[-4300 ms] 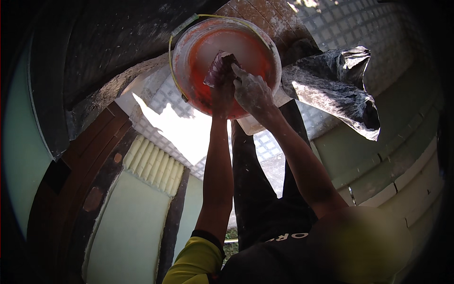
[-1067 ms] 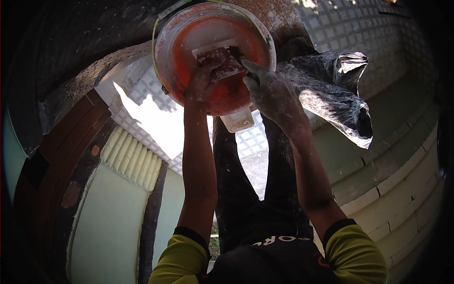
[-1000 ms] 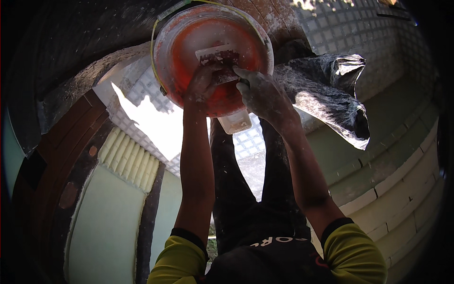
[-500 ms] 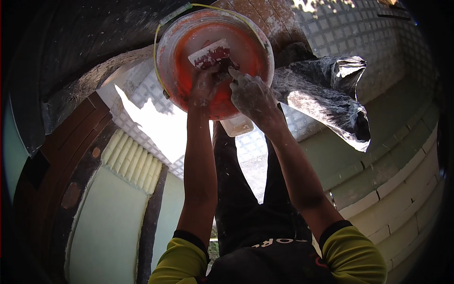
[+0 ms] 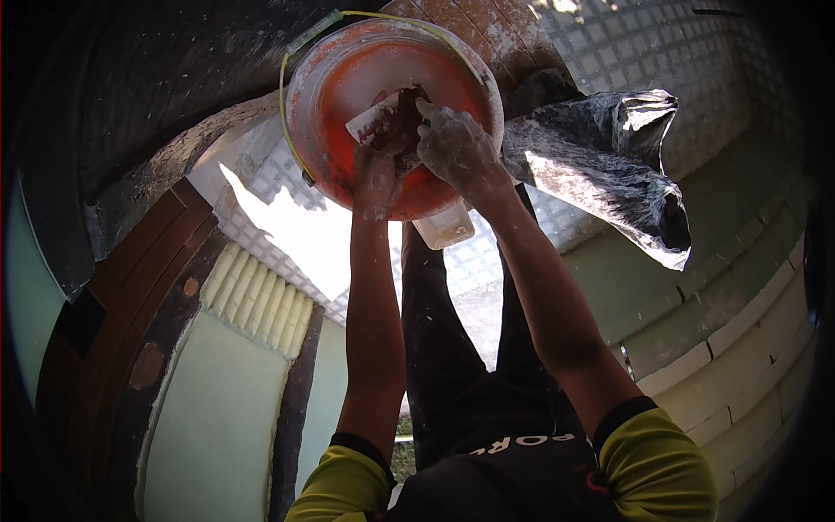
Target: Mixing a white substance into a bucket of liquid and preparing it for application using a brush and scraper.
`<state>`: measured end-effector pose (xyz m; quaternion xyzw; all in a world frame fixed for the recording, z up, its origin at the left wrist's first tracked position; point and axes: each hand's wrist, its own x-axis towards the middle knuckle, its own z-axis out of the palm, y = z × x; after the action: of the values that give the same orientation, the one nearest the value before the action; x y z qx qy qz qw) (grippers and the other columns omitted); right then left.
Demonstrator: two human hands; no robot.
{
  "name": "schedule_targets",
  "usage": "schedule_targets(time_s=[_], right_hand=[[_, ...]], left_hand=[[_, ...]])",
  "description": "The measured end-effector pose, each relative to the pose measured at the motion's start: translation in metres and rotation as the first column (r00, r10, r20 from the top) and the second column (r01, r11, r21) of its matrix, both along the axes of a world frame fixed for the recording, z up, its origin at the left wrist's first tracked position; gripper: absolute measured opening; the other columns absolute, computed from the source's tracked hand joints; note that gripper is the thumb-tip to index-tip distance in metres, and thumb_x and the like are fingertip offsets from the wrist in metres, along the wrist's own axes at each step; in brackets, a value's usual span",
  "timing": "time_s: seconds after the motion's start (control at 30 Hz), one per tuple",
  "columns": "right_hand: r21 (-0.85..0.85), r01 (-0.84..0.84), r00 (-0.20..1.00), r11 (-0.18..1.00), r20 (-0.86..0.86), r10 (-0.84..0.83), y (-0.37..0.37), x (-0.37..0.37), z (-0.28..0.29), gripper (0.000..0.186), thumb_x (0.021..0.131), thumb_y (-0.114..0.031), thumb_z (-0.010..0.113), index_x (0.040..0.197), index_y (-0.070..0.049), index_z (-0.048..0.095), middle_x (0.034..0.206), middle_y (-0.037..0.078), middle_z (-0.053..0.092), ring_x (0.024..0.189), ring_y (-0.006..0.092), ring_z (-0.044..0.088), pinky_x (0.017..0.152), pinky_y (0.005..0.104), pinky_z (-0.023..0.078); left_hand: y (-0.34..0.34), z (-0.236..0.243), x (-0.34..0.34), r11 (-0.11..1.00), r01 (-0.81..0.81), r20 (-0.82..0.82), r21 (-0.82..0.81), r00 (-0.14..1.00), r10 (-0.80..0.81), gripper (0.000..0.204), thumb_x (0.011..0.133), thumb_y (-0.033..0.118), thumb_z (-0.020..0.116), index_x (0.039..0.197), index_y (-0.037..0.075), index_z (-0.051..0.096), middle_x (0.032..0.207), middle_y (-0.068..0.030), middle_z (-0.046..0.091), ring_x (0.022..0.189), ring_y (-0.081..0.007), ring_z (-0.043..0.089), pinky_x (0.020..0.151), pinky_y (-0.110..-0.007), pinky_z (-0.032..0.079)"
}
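An orange bucket [image 5: 324, 103] with a pale, crusted rim and milky liquid inside fills the upper middle. Over it, my left hand [image 5: 376, 180] grips a plaster-smeared, flat dark-red trowel [image 5: 381, 124] from below. My right hand [image 5: 457, 150] is closed at the trowel's right side, fingertips against its dark part; what its curled fingers grip is mostly hidden. Both hands are coated in whitish residue. A pale plastic container [image 5: 444, 224] shows beneath the bucket's near edge, just below my hands.
A crumpled black plastic sack [image 5: 591, 174] lies right of the bucket. A dusty brown board [image 5: 470, 30] is behind it, a dark surface [image 5: 174, 78] at upper left. Paving [image 5: 609, 52] shows beyond. A brown wooden frame [image 5: 143, 270] stands left, pale block walls [image 5: 731, 383] right.
Since the earliest frame the bucket has shifted left in view and the trowel has turned. Over the last second both hands and the trowel have shifted slightly, still inside the bucket.
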<state>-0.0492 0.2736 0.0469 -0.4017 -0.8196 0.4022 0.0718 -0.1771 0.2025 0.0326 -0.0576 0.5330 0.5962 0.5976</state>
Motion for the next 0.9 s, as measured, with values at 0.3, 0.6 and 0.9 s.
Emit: schedule_targets(time_s=[0.3, 0.6, 0.9], right_hand=[[0.031, 0.088, 0.992, 0.996, 0.092, -0.091, -0.011, 0.004, 0.001, 0.04, 0.082, -0.015, 0.057, 0.12, -0.002, 0.055, 0.091, 0.019, 0.067, 0.085, 0.0392, 0.064, 0.077, 0.0502, 0.052], [0.057, 0.078, 0.995, 0.995, 0.056, -0.081, -0.016, 0.008, 0.004, 0.028, 0.084, -0.01, 0.053, 0.108, 0.003, 0.061, 0.115, 0.024, 0.061, 0.077, 0.0399, 0.065, 0.076, 0.0525, 0.052], [-0.043, 0.21, 0.966, 0.977, 0.164, -0.2, -0.015, 0.006, 0.022, 0.037, 0.088, -0.013, 0.053, 0.121, 0.002, 0.058, 0.096, 0.025, 0.066, 0.074, 0.0429, 0.065, 0.076, 0.0529, 0.052]], left_hand=[[-0.001, 0.003, 0.011, 0.998, 0.032, 0.041, 0.059, 0.999, -0.035, 0.045, 0.079, -0.008, 0.06, 0.123, -0.002, 0.052, 0.114, -0.014, 0.063, 0.1, -0.0242, 0.065, 0.076, -0.032, 0.06], [-0.002, 0.0, 0.012, 0.999, 0.04, 0.035, -0.024, 0.999, -0.039, 0.04, 0.08, -0.008, 0.06, 0.119, -0.001, 0.054, 0.108, -0.0119, 0.065, 0.085, -0.0221, 0.067, 0.064, -0.028, 0.058], [-0.004, -0.004, 0.014, 0.998, 0.052, 0.229, -0.03, 0.972, -0.044, 0.043, 0.083, -0.01, 0.054, 0.123, 0.004, 0.05, 0.111, -0.0124, 0.063, 0.093, -0.0231, 0.066, 0.069, -0.032, 0.06]])
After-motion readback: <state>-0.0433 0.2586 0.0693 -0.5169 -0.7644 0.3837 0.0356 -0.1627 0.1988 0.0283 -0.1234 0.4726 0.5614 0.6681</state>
